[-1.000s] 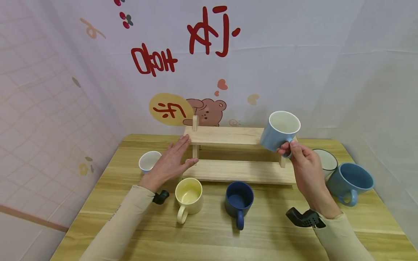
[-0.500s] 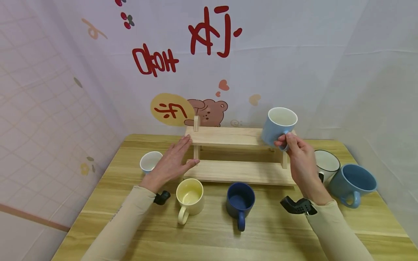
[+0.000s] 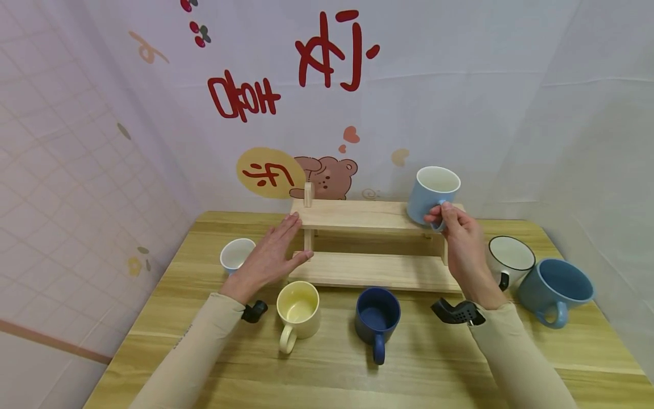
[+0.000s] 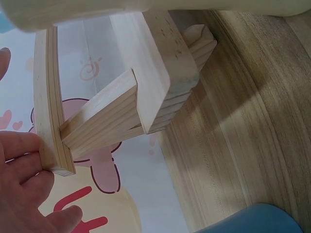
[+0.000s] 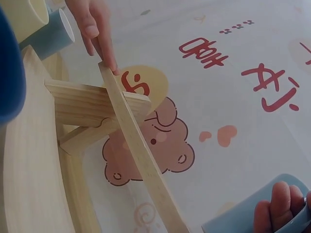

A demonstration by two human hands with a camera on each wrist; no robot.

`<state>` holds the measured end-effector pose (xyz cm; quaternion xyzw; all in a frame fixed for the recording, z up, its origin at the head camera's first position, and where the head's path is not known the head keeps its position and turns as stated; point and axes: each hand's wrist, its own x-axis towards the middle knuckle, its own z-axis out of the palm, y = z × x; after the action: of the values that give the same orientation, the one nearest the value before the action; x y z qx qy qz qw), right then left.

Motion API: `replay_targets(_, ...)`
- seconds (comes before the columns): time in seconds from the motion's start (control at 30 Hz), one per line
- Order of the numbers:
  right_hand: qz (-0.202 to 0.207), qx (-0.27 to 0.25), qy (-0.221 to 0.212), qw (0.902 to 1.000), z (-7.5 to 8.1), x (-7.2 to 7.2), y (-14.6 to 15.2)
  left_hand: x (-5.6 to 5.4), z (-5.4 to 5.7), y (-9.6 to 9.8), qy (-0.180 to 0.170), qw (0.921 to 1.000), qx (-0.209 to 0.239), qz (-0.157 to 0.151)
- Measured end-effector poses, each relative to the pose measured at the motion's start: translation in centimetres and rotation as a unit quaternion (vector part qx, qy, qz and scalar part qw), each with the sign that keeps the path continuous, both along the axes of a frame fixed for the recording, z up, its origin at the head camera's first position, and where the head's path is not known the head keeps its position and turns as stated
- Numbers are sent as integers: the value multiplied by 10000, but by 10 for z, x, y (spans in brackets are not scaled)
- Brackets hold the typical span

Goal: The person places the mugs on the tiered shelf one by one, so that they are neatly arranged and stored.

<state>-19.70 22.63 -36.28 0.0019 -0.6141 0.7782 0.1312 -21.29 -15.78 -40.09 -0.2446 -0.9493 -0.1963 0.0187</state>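
A light blue mug (image 3: 425, 197), white inside, is upright at the right end of the upper shelf of a two-tier wooden rack (image 3: 357, 215). My right hand (image 3: 460, 244) pinches its handle between thumb and fingers; the right wrist view has the mug (image 5: 262, 201) at its lower right corner. With fairly straight fingers, my left hand (image 3: 271, 255) rests against the left end of the upper shelf. In the left wrist view its fingertips (image 4: 24, 145) touch the end of that board.
In front of the rack stand a yellow mug (image 3: 297, 312) and a dark blue mug (image 3: 377, 315). A small cup (image 3: 237, 254) is left of the rack. To the right are a white mug with a black rim (image 3: 511, 258) and a larger blue mug (image 3: 557, 289).
My right hand has moved left and away from me with the light blue mug, bringing it to the upper shelf and more upright. My left hand has stayed at the shelf's end.
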Motion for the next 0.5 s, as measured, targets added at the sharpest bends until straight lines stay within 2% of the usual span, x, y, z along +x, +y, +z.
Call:
replay_targets(0.27,-104,-98,-100,9998,-3,-7,0,1,0,1,50,10000,3,1)
replay_targets(0.5,20,185,-303,9994,-4,-8,0,1,-1,1,50,10000,-6,1)
